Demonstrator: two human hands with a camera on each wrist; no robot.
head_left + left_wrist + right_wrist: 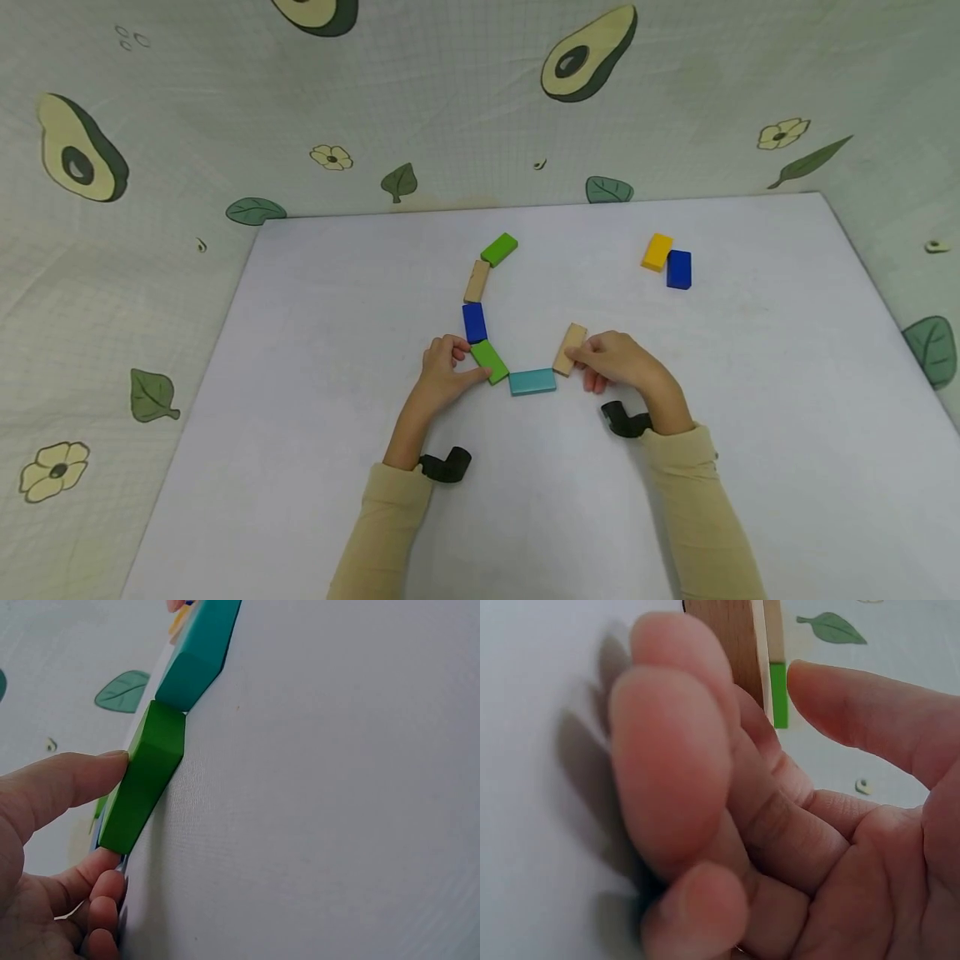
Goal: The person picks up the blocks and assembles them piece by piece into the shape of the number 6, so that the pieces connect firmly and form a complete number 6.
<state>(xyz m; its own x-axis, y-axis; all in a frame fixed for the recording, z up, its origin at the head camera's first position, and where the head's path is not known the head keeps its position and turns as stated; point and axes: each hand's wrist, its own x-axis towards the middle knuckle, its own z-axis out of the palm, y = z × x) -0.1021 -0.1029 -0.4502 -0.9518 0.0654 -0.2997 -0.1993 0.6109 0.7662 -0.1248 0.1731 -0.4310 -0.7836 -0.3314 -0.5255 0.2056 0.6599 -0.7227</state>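
Observation:
A curved row of small blocks lies on the white table. My left hand (444,379) pinches a green block (490,362) at the row's lower left, thumb at one end and a fingertip at the other. That block (150,772) meets the teal block (532,382) at a corner. At the row's right end, my right hand (618,360) is beside a plain wooden block (572,346), fingertips right at its side. In the right wrist view, the thumb (862,712) stands apart from this wooden block (731,645), and the other fingers bend loosely near the table.
Up the row's left side follow a blue block (475,322), another wooden block (477,282) and a second green block (499,249). A yellow block (657,252) and a blue one (678,269) lie together at the back right. Patterned cloth (465,100) rises behind the table.

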